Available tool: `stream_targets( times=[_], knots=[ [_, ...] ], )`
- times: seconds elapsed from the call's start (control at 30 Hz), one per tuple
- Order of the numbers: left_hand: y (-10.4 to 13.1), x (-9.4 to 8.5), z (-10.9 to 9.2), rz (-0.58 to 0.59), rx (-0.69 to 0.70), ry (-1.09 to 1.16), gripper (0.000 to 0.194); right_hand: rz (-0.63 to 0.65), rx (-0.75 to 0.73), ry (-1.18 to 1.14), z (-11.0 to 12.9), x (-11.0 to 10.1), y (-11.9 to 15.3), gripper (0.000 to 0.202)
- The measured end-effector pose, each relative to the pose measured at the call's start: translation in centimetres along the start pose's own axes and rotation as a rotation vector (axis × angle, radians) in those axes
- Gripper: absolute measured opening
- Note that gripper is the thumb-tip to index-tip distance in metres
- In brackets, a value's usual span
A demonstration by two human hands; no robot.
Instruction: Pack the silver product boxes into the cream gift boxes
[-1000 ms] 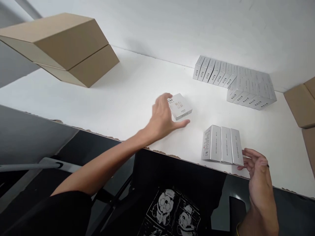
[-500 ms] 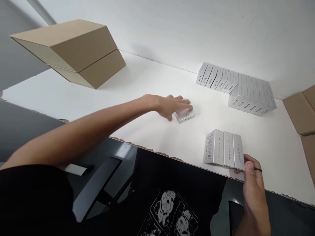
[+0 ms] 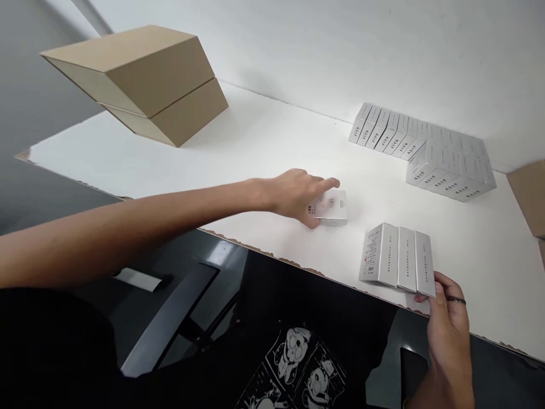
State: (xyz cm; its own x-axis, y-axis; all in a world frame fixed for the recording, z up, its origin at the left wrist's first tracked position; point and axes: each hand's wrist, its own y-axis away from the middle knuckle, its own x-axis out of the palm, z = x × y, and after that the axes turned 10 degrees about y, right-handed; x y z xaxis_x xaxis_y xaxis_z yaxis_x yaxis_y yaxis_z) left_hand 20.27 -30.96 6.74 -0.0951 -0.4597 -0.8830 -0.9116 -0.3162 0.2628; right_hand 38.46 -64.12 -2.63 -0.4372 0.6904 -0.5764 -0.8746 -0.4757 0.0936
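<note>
My left hand (image 3: 303, 196) reaches across the tabletop to a small white box (image 3: 336, 209) lying flat. Its thumb is at the box's near left side and the other fingers are over the far side, closed about the box; the index finger sticks out. Three more small white cartons (image 3: 406, 258) stand side by side near the front edge, printed side panel facing left. At their right end my right hand (image 3: 447, 309), with a dark ring on one finger, grips the last carton at its lower right corner. Part of the right fingers is hidden behind it.
Rows of similar white cartons (image 3: 451, 165) stand against the wall at the back right. Two stacked brown boxes (image 3: 166, 85) occupy the back left. Another brown box (image 3: 530, 190) is at the right edge. The white table (image 3: 255, 142) has a chipped front edge, with a chair armrest (image 3: 174, 321) below.
The flat box under my left hand has turned and shifted slightly right and nearer. My right hand stays at the three cartons. The whole view has shifted a little.
</note>
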Motion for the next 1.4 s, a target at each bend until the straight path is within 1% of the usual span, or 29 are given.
stream_targets(
  times=[0.07, 0.13, 0.2, 0.27, 0.3, 0.33, 0.37, 0.43, 0.5, 0.53, 0.6, 0.63, 0.67, 0.73, 0.77, 0.8, 0.83, 0.9, 0.97, 1.0, 1.03, 1.07, 1.13, 1.17, 1.2, 1.27, 1.33, 1.4],
  knots=[
    [0.5, 0.7, -0.9, -0.04, -0.108, 0.208, 0.091, 0.002, -0.001, -0.002, -0.3, 0.0, -0.1, 0.068],
    [0.5, 1.1, -1.5, -0.017, -0.221, 0.47, 0.078, 0.004, -0.006, -0.005, -0.5, -0.1, -0.1, 0.068],
    [0.1, 1.2, -1.7, 0.092, -0.245, 0.73, 0.063, 0.008, -0.006, -0.004, -0.6, -0.1, -0.1, 0.066],
    [-0.5, 1.1, -1.6, 0.231, -0.193, 0.896, 0.06, 0.009, -0.003, -0.004, -0.5, -0.1, 0.0, 0.066],
    [-0.7, 1.0, -1.4, 0.276, -0.164, 0.928, 0.06, 0.008, 0.001, -0.004, -0.5, -0.1, 0.0, 0.066],
    [-0.9, 0.9, -1.3, 0.288, -0.16, 0.921, 0.059, 0.008, 0.005, -0.002, -0.6, -0.1, -0.1, 0.066],
    [-0.9, 0.8, -1.1, 0.265, -0.186, 0.869, 0.055, 0.006, 0.009, 0.0, -0.7, -0.1, -0.2, 0.068],
    [-0.7, 0.5, -1.0, 0.133, -0.281, 0.698, 0.051, 0.011, 0.013, 0.006, -1.0, -0.1, -0.4, 0.071],
    [-0.2, 0.3, -1.2, -0.054, -0.354, 0.538, 0.057, 0.009, 0.016, 0.016, -1.2, -0.1, -0.6, 0.073],
    [0.1, 0.3, -1.5, -0.131, -0.36, 0.496, 0.058, 0.004, 0.022, 0.021, -1.2, -0.1, -0.7, 0.074],
    [0.7, 0.3, -2.2, -0.214, -0.329, 0.498, 0.055, -0.006, 0.041, 0.027, -1.1, -0.1, -0.5, 0.076],
    [0.9, 0.4, -2.6, -0.209, -0.31, 0.514, 0.059, -0.009, 0.048, 0.024, -0.9, 0.0, -0.4, 0.075],
    [1.0, 0.7, -3.1, -0.177, -0.295, 0.532, 0.07, -0.006, 0.049, 0.018, -0.6, 0.0, -0.2, 0.074],
    [0.7, 1.8, -4.4, -0.088, -0.258, 0.546, 0.101, 0.006, 0.034, 0.006, -0.1, 0.2, 0.1, 0.07],
    [0.3, 2.5, -5.0, -0.062, -0.232, 0.53, 0.112, 0.011, 0.022, 0.004, 0.1, 0.2, 0.2, 0.067],
    [-0.1, 3.3, -5.6, -0.06, -0.205, 0.501, 0.114, 0.013, 0.011, 0.003, 0.2, 0.3, 0.3, 0.066],
    [-0.7, 4.1, -6.3, -0.075, -0.178, 0.461, 0.108, 0.013, 0.005, 0.003, 0.4, 0.3, 0.4, 0.066],
    [-1.8, 5.3, -7.3, -0.13, -0.142, 0.377, 0.085, 0.006, 0.009, 0.002, 0.5, 0.4, 0.5, 0.066],
    [-2.5, 5.6, -7.8, -0.166, -0.138, 0.331, 0.072, -0.009, 0.027, 0.006, 0.6, 0.4, 0.5, 0.067],
    [-2.6, 5.4, -7.8, -0.163, -0.143, 0.345, 0.07, -0.019, 0.034, 0.011, 0.6, 0.5, 0.4, 0.067],
    [-2.5, 5.0, -7.8, -0.141, -0.161, 0.405, 0.072, -0.029, 0.035, 0.015, 0.6, 0.5, 0.4, 0.067],
    [-2.3, 4.4, -7.6, -0.099, -0.193, 0.511, 0.077, -0.039, 0.033, 0.015, 0.7, 0.6, 0.4, 0.067],
    [-1.6, 3.6, -7.2, 0.011, -0.267, 0.805, 0.088, -0.057, 0.024, -0.005, 0.8, 0.8, 0.4, 0.067],
    [-1.2, 3.6, -7.1, 0.061, -0.282, 0.948, 0.093, -0.066, 0.017, -0.036, 0.9, 1.0, 0.5, 0.067],
    [-0.8, 3.9, -7.1, 0.088, -0.268, 1.062, 0.096, -0.068, 0.005, -0.083, 1.0, 1.1, 0.6, 0.068],
    [-0.2, 5.3, -7.3, 0.075, -0.145, 1.191, 0.096, -0.029, -0.029, -0.195, 1.2, 1.4, 0.9, 0.071],
    [0.1, 7.5, -7.8, 0.024, -0.013, 1.289, 0.09, 0.05, -0.036, -0.255, 1.5, 1.7, 1.2, 0.074],
    [0.1, 9.3, -8.4, -0.032, 0.044, 1.345, 0.084, 0.097, -0.006, -0.239, 1.6, 1.9, 1.5, 0.079]
  ],
)
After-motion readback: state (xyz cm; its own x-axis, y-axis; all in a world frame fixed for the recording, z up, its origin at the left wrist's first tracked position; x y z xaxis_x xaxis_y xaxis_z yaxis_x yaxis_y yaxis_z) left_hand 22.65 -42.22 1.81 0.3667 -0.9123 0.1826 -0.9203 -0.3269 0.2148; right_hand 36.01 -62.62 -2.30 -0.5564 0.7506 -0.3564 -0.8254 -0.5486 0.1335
